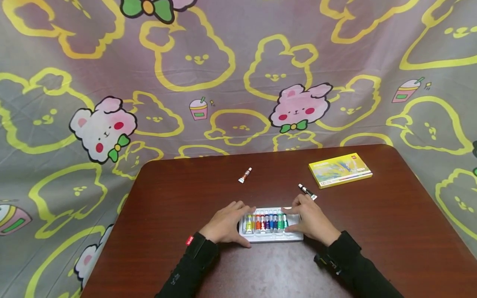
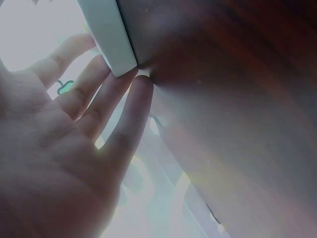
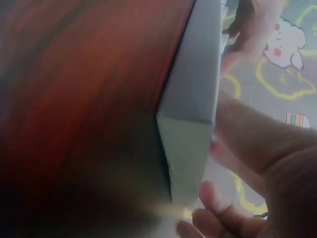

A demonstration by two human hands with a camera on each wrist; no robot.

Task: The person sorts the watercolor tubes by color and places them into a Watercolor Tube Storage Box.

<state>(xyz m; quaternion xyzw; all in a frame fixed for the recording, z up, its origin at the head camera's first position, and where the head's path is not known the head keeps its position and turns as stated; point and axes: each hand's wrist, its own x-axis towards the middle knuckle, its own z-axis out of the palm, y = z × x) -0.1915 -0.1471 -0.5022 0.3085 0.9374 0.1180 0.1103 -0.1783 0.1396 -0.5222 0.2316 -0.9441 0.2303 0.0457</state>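
A white plastic tray (image 1: 273, 237) lies on the table with a row of several small paint tubes (image 1: 262, 223), from yellow through red and blue to green. My left hand (image 1: 228, 223) holds the tray's left end, thumb by the near corner and index finger at the far edge. In the left wrist view, the fingers (image 2: 119, 124) touch the tray's end (image 2: 110, 42). Over the right part of the tray, my right hand (image 1: 313, 219) pinches the rightmost green paint tube (image 1: 285, 222) end to end between thumb and index finger. The right wrist view shows the tray's side (image 3: 190, 84) beneath the thumb.
Beyond the tray lie a brown-labelled paint tube (image 1: 245, 175) and a black-labelled one (image 1: 307, 191), the latter just past my right fingers. A yellow paint box (image 1: 340, 170) sits at the back right of the brown table (image 1: 179, 186). A patterned cloth (image 1: 238, 74) hangs behind.
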